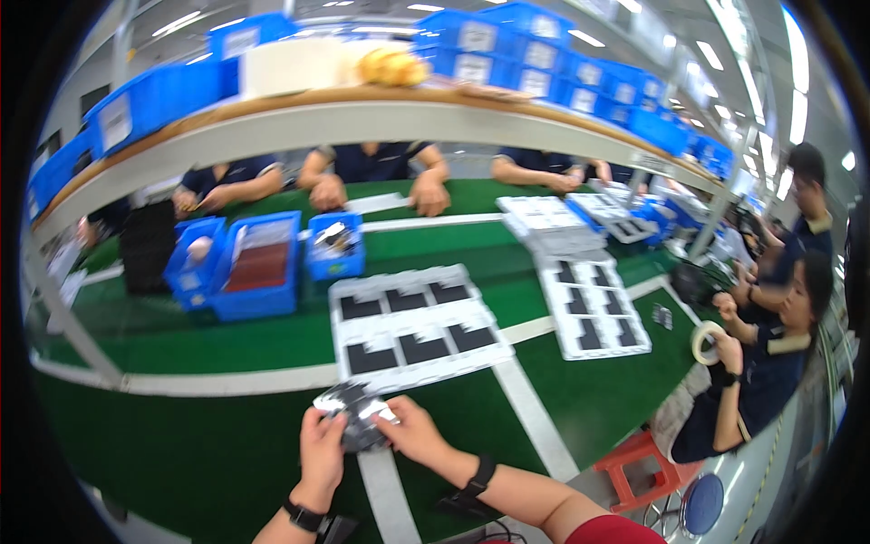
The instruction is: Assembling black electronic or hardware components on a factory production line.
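In front of me, both hands hold a shiny silver-and-dark piece (362,419), which looks like a thin bag or film with bright glare on it. My left hand (321,446) is closed on its left side, the thumb lying on top. On its right edge, my right hand (415,430) pinches it between thumb and fingers. Just beyond lies a white tray (370,313) with several dark, notched flat pieces (421,347) in its pockets. The tray's near edge is close to the held piece. Blur hides the piece's exact kind.
Blue bins (256,299) stand at the far left, beside a smaller blue bin (336,263) of parts. To the right are more white trays (598,335). A shelf (381,118) with blue boxes spans above. Co-workers sit opposite; one at right holds a tape roll (700,344).
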Available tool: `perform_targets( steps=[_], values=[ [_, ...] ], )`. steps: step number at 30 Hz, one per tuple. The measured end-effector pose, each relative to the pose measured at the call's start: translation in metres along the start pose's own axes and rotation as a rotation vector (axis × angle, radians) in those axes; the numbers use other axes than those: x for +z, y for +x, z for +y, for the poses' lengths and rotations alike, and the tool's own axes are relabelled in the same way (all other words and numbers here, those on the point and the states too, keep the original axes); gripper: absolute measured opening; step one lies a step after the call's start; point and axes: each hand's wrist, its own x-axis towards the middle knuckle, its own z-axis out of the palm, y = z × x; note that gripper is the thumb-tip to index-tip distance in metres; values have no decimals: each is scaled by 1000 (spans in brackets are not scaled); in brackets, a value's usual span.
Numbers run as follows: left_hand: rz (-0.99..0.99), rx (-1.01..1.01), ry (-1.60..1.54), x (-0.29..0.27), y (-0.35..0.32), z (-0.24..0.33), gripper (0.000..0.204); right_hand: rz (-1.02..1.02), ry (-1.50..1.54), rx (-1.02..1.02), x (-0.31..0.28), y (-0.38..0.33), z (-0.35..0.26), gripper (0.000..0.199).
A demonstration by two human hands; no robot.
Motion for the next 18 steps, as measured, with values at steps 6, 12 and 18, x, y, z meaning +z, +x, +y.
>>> perform_targets(
  steps=[6,12,18],
  values=[
    [8,-30,6,-12,1,-7,24,-191,253,166,-1,5,15,22],
    [-128,-200,28,6,-6,15,27,-157,326,181,-16,6,5,20],
    [-62,-253,-61,-2,-2,12,27,-161,312,184,-13,12,11,19]
  ],
)
